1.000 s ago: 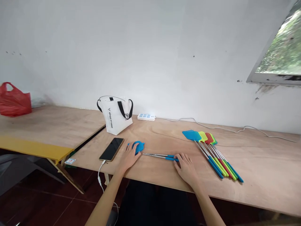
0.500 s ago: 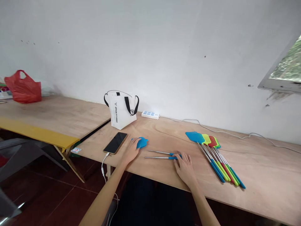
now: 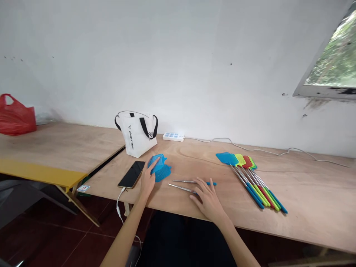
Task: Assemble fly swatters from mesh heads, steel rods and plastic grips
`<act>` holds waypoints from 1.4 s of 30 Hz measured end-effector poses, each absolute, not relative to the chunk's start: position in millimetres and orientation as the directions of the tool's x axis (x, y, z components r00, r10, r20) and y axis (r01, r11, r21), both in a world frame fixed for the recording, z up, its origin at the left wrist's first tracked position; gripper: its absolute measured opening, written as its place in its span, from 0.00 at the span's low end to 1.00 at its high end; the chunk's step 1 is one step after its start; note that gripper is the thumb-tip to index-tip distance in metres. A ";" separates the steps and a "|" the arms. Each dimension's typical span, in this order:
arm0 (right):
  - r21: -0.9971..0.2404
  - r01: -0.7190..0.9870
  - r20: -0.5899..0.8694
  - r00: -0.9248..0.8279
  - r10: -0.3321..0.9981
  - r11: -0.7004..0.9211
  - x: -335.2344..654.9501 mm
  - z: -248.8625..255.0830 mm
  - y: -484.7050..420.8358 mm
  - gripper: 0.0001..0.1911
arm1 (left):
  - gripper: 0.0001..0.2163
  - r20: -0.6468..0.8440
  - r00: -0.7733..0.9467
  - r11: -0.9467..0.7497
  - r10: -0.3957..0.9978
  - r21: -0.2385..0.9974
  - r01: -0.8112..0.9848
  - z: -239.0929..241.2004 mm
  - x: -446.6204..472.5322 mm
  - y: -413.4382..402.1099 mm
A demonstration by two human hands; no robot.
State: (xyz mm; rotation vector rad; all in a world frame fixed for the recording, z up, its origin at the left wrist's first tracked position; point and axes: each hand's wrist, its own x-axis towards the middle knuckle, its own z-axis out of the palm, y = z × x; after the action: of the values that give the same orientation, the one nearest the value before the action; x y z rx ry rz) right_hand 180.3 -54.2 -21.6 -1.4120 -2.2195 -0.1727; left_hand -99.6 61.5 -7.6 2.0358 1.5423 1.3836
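Observation:
Two blue fly swatter heads lie overlapping on the table, an upper head (image 3: pixel 162 158) and a lower head (image 3: pixel 164 174). My left hand (image 3: pixel 147 180) rests at their left side, its extended index finger across the upper one and its fingers apart. To the right are two metal rods with blue grips, a far rod (image 3: pixel 182 181) and a near rod (image 3: pixel 179 187), without heads attached. Spread over their grip ends is my right hand (image 3: pixel 208 200), fingers apart, hiding part of both grips. Farther right lies a fanned row of assembled fly swatters (image 3: pixel 250 181) in blue, yellow-green, red and green.
A phone (image 3: pixel 131 174) with a white charging cable (image 3: pixel 118 207) lies left of my left hand. Behind it stands a white bag (image 3: pixel 139 137) with black handles. A power strip (image 3: pixel 173 137) sits by the wall, its cord running right. A red plastic bag (image 3: pixel 17 116) is on the left table.
The blue heads have come apart, so two now show where one did. My right hand has slid left along the rods, its fingers spreading, and the near rod has turned. The view has shifted right.

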 end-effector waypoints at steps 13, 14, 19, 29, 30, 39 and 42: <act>-0.404 0.788 0.467 -0.258 0.845 0.464 172.0 -27.8 -50.6 0.12 | 0.24 0.669 0.155 -0.588 0.727 0.490 0.643 -4.4 -87.0 51.3; -0.447 0.785 0.462 -0.208 0.862 0.429 173.8 -28.7 -50.2 0.12 | 0.23 0.672 0.164 -0.594 0.722 0.482 0.644 -3.4 -85.3 50.4; -0.515 0.795 0.480 -0.042 0.877 0.320 180.7 -31.2 -46.5 0.13 | 0.24 0.697 0.155 -0.602 0.700 0.460 0.653 0.4 -73.1 43.9; -0.384 0.793 0.458 -0.281 0.844 0.473 180.4 -25.6 -55.8 0.17 | 0.24 0.680 0.110 -0.575 0.725 0.509 0.640 -10.8 -64.3 44.2; -0.355 0.785 0.432 -0.342 0.834 0.507 178.6 -24.7 -56.5 0.17 | 0.24 0.675 0.105 -0.568 0.730 0.514 0.643 -9.9 -64.2 44.1; -0.304 0.832 0.472 -0.291 0.832 0.464 177.0 -26.2 -50.7 0.16 | 0.27 0.625 0.030 -0.473 0.780 0.557 0.682 -6.8 -66.0 44.9; -0.378 0.837 0.534 -0.152 0.831 0.396 180.0 -23.7 -50.8 0.16 | 0.27 0.650 0.043 -0.520 0.759 0.563 0.642 -8.7 -66.2 45.9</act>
State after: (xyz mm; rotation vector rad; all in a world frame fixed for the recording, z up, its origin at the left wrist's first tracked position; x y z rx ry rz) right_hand 180.0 -50.8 -23.7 -1.4235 -1.9669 -0.0097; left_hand -66.2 45.9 -8.7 2.1801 1.4734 1.4884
